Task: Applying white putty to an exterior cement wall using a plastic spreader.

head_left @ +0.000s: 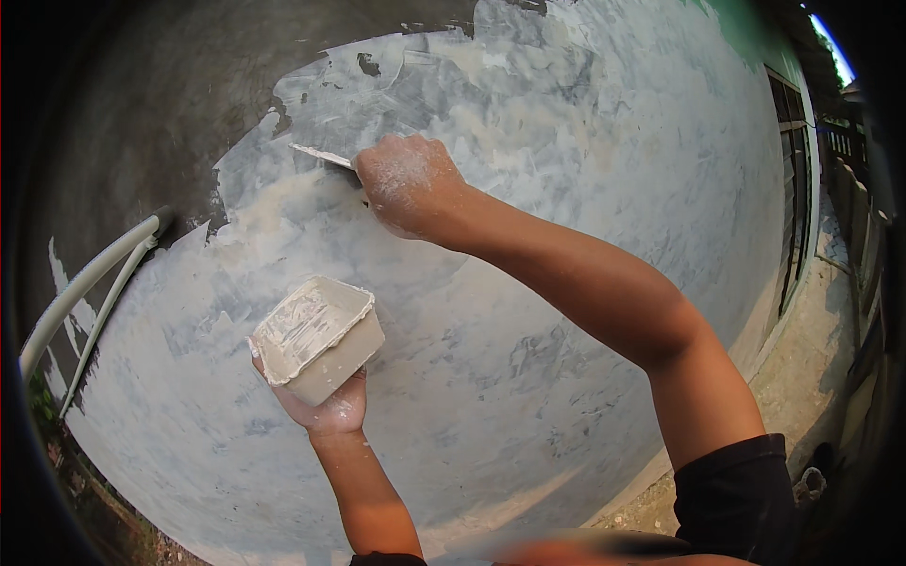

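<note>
My right hand [406, 184], dusted with white, is closed on a putty knife [321, 154] whose thin blade, edged with white paste, is against or very near the wall [557, 264]; contact is unclear. The wall is coated in mottled white, with dark bare render at the upper left. My left hand [326, 406] supports a rectangular cream plastic container [335, 368] from below, lower and to the left of the knife, its fingers partly hidden behind it. White paste is smeared over the container's inside and rim.
Two pale pipes [87, 278] run along the left. At the right are a barred window [783, 174], a concrete walkway [810, 368], a fence [849, 198] and a short pipe-like object [809, 483] on the ground. Green paint [731, 33] shows at the wall's top right.
</note>
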`<control>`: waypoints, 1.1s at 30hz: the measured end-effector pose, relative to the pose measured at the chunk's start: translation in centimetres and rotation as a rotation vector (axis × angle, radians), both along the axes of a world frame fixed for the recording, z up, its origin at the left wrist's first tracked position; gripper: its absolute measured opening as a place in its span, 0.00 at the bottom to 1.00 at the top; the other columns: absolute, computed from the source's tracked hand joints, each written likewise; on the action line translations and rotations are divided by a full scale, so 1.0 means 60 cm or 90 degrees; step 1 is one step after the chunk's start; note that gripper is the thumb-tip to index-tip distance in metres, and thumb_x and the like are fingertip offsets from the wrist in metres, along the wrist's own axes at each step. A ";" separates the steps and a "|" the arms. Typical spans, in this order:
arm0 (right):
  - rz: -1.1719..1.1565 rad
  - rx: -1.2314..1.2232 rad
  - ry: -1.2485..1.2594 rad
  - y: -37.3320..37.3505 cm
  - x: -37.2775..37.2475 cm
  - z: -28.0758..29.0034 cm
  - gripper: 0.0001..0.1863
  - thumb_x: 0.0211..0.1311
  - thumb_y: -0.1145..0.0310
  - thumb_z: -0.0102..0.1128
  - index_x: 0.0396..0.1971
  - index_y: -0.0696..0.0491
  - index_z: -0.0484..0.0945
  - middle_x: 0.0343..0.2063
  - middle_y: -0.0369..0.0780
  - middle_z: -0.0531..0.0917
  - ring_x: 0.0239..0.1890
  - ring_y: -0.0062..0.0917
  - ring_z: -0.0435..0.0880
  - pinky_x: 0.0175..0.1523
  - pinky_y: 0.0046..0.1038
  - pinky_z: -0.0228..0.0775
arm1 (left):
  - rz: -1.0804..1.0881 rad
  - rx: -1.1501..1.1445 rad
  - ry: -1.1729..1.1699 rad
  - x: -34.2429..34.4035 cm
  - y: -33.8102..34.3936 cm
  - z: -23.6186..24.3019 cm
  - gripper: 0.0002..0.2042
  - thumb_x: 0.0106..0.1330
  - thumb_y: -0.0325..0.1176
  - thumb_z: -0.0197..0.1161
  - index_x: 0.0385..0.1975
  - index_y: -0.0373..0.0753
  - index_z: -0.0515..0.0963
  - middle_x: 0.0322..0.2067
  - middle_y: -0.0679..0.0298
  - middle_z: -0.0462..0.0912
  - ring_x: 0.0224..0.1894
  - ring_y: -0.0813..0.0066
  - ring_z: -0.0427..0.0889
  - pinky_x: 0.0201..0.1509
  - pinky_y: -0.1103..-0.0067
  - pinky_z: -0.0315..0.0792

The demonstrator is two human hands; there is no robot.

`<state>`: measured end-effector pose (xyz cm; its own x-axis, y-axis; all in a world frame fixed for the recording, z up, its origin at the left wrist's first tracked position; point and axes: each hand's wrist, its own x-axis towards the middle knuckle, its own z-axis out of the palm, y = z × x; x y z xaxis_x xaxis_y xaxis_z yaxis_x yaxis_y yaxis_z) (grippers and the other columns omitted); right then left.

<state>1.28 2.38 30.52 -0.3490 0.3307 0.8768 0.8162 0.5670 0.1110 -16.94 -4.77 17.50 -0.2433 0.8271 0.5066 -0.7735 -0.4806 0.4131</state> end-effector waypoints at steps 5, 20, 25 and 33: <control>-0.040 0.044 0.215 0.025 0.101 0.026 0.16 0.57 0.73 0.56 0.45 0.51 0.83 0.29 0.50 0.84 0.32 0.46 0.84 0.41 0.43 0.77 | -0.004 0.004 0.005 -0.010 0.012 0.001 0.31 0.69 0.65 0.39 0.62 0.52 0.68 0.58 0.68 0.73 0.58 0.67 0.73 0.59 0.65 0.72; -0.012 0.219 0.131 0.033 -0.047 0.029 0.05 0.51 0.75 0.59 0.26 0.59 0.82 0.25 0.50 0.84 0.28 0.42 0.87 0.31 0.40 0.77 | 0.145 -0.013 -0.080 -0.079 -0.014 -0.035 0.28 0.70 0.63 0.42 0.59 0.49 0.70 0.55 0.67 0.75 0.55 0.67 0.76 0.55 0.67 0.74; 0.072 0.150 -0.087 0.001 -0.123 -0.016 0.06 0.53 0.74 0.60 0.28 0.60 0.82 0.25 0.49 0.84 0.28 0.37 0.87 0.32 0.37 0.78 | 0.174 0.017 -0.101 -0.072 -0.016 -0.035 0.29 0.70 0.62 0.42 0.59 0.49 0.70 0.56 0.66 0.75 0.55 0.66 0.76 0.54 0.68 0.75; 0.016 0.179 0.071 -0.005 -0.016 0.064 0.04 0.54 0.74 0.58 0.28 0.56 0.81 0.24 0.47 0.83 0.29 0.41 0.86 0.31 0.41 0.76 | 0.175 0.005 -0.145 -0.049 -0.009 -0.029 0.29 0.70 0.63 0.40 0.60 0.50 0.70 0.57 0.66 0.74 0.56 0.66 0.74 0.55 0.68 0.74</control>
